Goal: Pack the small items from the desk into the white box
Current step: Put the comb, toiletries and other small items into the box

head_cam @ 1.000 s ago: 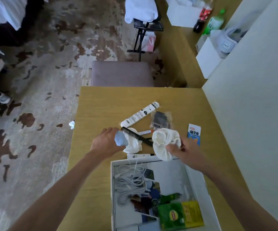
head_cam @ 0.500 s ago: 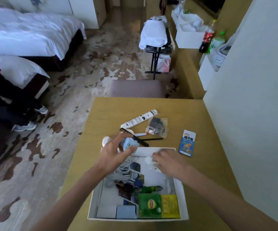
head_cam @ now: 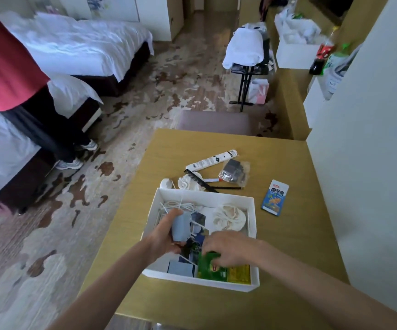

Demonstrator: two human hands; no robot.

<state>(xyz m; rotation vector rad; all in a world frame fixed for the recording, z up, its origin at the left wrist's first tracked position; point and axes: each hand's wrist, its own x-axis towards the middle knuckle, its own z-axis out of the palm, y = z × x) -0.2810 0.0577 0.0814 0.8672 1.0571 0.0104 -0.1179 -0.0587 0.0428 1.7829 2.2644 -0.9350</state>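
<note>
Two hands work inside the white box (head_cam: 251, 210), which sits on the wooden desk (head_cam: 287, 234). Left hand (head_cam: 163, 236) has its fingers wrapped around a pale blue-grey block (head_cam: 180, 226), held over the box's left half. Right hand (head_cam: 228, 247) rests on a green tea packet (head_cam: 210, 267), fingers curled down onto it. Also in the box: a coiled white cable (head_cam: 178, 206), a cream crumpled cloth (head_cam: 229, 219), a yellow packet (head_cam: 239, 273) and several photo cards. Outside, beyond the far wall, lie one white tube (head_cam: 213, 160), one black comb (head_cam: 199, 181), one clear bag of dark parts (head_cam: 234, 172) and one blue sachet (head_cam: 274, 197).
</note>
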